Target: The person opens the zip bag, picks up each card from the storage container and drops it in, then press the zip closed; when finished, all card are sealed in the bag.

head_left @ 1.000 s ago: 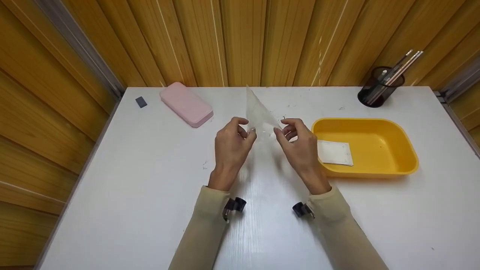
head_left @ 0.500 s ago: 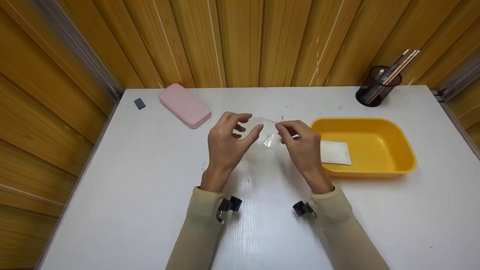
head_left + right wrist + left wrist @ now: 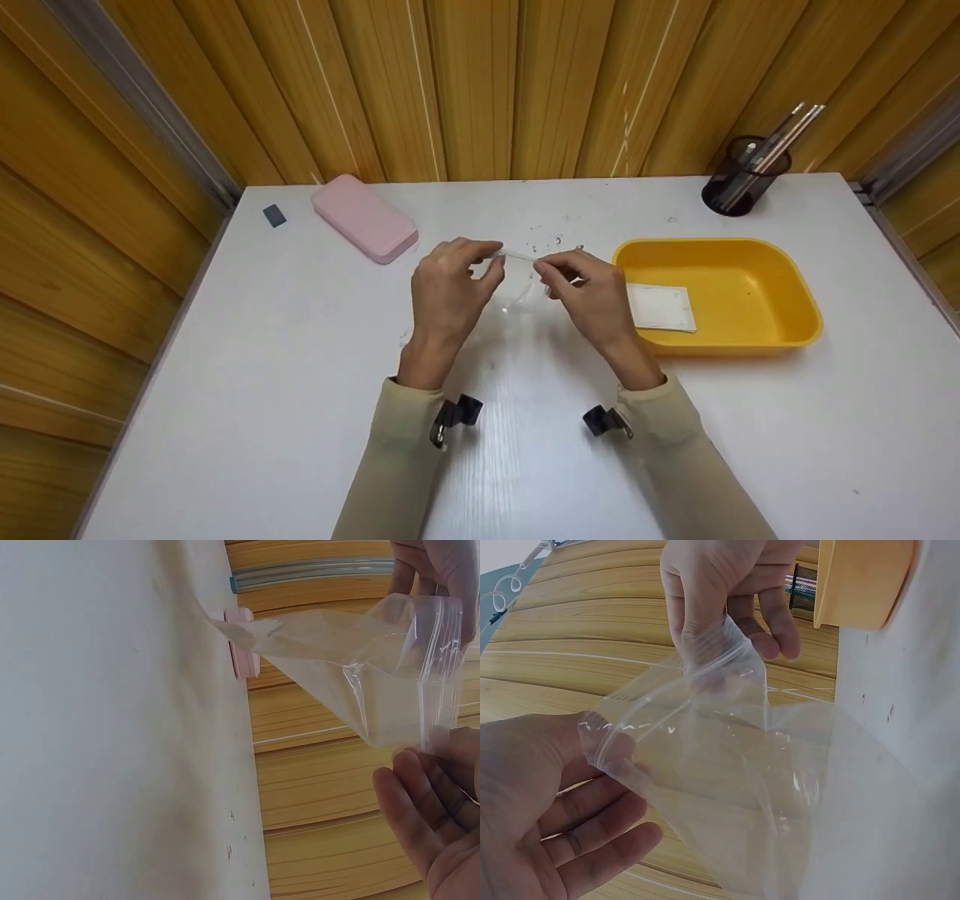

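Both my hands are up over the middle of the table, wrists raised, palms half turned toward each other. My left hand pinches one end of the bag's mouth between thumb and forefinger, the other fingers loosely spread below it. My right hand pinches the other end, thumb and forefinger clamped on the rim, remaining fingers curled under. The bag hangs between the two hands, just above the tabletop, its mouth stretched taut as a thin line from one pinch to the other.

From the head view the bag is nearly invisible; only a few glints and that pale top edge give it away. The left wrist view shows it far better, though its bottom runs off the frame. In the right wrist view my right hand is cut off at the edge, and I cannot tell whether the bag's lower corner touches the table.

It's thin clear plastic, soft and creased, with a ribbed zip strip along the mouth. To my right sits a yellow tray, glossy moulded plastic with rounded corners, a flat white packet lying in it. Far left, a smooth pink case and a small dark eraser. Far right, a black mesh cup of pens. The wall is ribbed wood panelling.
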A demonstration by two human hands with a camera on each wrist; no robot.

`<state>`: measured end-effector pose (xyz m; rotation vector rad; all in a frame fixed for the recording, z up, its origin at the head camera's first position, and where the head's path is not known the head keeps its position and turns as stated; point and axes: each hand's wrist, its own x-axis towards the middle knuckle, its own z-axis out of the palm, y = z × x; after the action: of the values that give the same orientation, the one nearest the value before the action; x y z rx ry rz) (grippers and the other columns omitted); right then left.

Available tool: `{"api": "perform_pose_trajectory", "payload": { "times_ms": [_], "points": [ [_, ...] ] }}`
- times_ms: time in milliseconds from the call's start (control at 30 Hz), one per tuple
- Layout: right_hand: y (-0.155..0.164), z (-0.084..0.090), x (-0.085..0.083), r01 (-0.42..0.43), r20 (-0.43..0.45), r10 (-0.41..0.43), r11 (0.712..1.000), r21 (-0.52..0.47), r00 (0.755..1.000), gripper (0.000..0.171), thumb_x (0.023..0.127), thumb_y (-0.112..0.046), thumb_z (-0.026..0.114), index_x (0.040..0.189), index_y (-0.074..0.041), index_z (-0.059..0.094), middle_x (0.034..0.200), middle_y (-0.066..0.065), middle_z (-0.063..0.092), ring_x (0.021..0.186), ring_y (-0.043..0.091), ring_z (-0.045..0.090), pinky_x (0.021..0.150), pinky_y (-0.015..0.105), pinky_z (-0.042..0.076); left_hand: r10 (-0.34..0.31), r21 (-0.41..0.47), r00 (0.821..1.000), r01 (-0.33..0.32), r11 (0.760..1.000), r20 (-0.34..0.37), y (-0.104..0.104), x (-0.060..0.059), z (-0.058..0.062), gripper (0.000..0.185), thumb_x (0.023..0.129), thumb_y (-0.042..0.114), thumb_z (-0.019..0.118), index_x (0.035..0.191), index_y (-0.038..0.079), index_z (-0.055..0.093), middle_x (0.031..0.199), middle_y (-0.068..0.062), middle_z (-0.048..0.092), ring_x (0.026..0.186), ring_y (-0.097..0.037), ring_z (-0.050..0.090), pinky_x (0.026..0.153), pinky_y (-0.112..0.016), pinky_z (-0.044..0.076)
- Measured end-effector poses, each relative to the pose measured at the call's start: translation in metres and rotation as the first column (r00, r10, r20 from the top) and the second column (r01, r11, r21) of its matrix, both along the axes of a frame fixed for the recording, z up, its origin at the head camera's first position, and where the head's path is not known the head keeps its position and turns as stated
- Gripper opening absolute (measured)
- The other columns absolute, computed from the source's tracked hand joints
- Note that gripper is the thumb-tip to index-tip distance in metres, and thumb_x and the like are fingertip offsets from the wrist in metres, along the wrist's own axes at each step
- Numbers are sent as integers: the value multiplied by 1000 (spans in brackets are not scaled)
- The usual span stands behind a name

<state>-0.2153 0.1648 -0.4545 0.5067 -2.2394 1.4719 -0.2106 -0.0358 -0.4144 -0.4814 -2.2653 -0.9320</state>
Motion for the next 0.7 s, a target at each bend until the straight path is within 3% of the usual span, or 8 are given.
{"api": "perform_pose_trajectory", "payload": {
  "times_ms": [200, 333, 500, 700],
  "points": [
    [0, 4, 2, -5, 105, 8, 1000, -27, 994, 13, 100, -13, 76, 106, -2, 80, 91, 2, 76, 76, 17, 71, 69, 29, 62, -5, 46, 999, 7, 999, -48, -4, -4, 0, 6, 88, 3, 84, 94, 3, 83, 85, -7, 78, 75, -20, 74, 68, -28, 61],
    [9, 11, 4, -14, 166, 16, 1000, -17, 986, 16, 102, -15, 74, 111, -2, 79, 95, 4, 76, 79, 20, 72, 72, 33, 63, -30, 104, 999, 34, 994, -36, -7, -7, -2, 2, 89, 3, 82, 91, 2, 82, 84, -8, 78, 73, -19, 74, 67, -28, 61],
    [31, 24, 4, -10, 179, 2, 999, 45, 984, 18, 104, -15, 71, 113, -1, 78, 97, 7, 76, 80, 25, 72, 74, 27, 62, -62, 201, 998, 62, 978, -3, -14, -12, -5, 4, 90, 2, 79, 87, 1, 81, 80, -7, 77, 67, -18, 72, 64, -29, 61],
    [71, 36, 1, 18, 216, -49, 989, 146, 975, 22, 106, -19, 68, 116, -2, 76, 98, 10, 76, 83, 29, 73, 74, 22, 60, -84, 330, 995, 64, 942, 47, -21, -17, -8, 4, 88, 0, 80, 84, 2, 81, 76, -4, 76, 63, -13, 69, 60, -27, 58]
  ]
}}
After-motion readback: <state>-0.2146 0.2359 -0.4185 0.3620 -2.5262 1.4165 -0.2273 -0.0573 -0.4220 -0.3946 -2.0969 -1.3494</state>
